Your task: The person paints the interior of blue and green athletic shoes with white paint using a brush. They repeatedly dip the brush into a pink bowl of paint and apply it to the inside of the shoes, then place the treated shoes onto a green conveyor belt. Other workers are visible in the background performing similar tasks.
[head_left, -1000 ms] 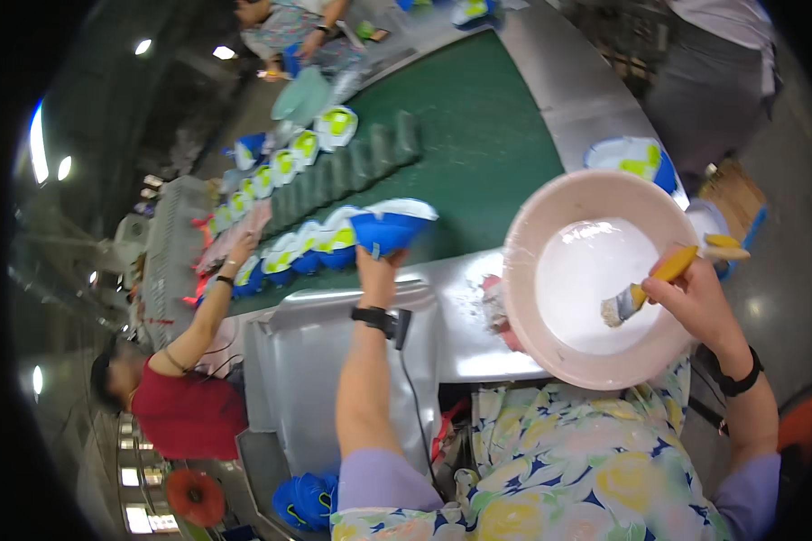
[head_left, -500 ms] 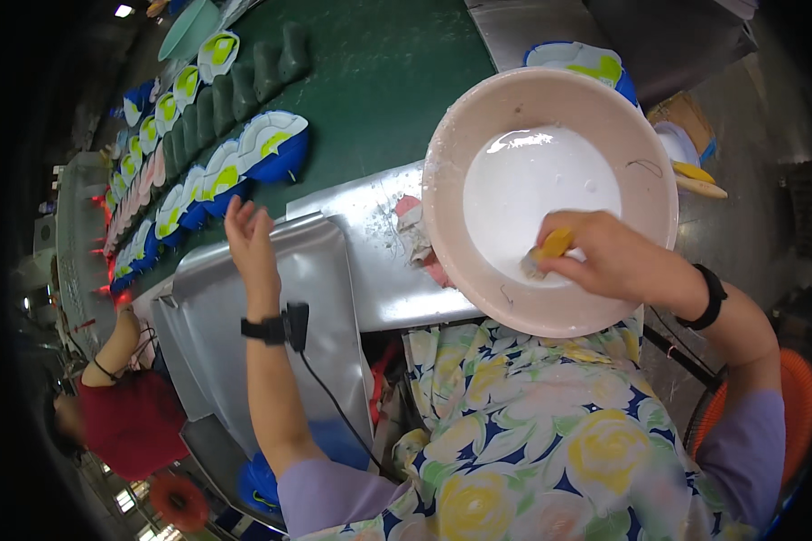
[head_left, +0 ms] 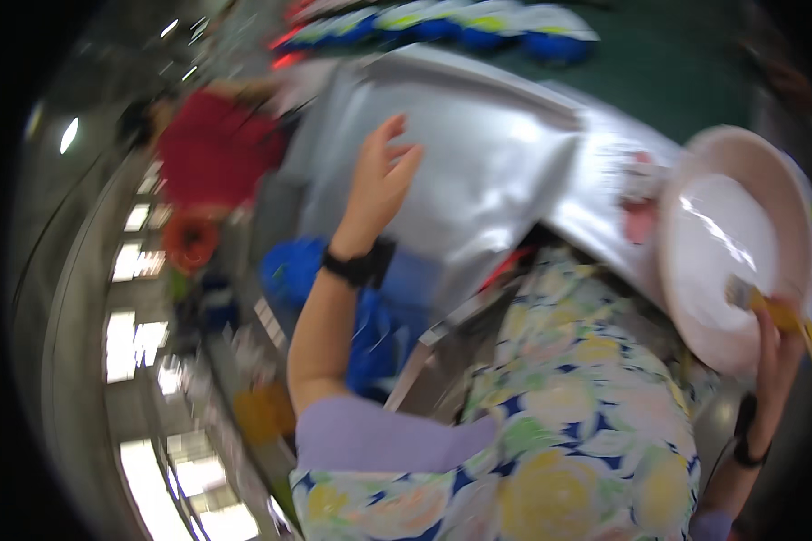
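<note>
My right hand grips a brush by its yellow handle at the right side. The brush's pale tip is over the white liquid in a large pale pink basin; whether it touches the liquid I cannot tell. My left hand holds nothing, its fingers apart and partly bent. It is in front of a sloping sheet-metal tray. Blue, white and lime shoe-like pieces stand in a row beyond the tray. The picture is smeared by motion.
A stained pink and white rag lies on the metal surface left of the basin. Blue things sit below the tray. A person in a red top is at the far left, near an orange round object.
The view has swung left, so the basin now appears at the right edge. My left hand has moved from beside the shoe-like pieces to the tray. The brush stays in my right hand.
</note>
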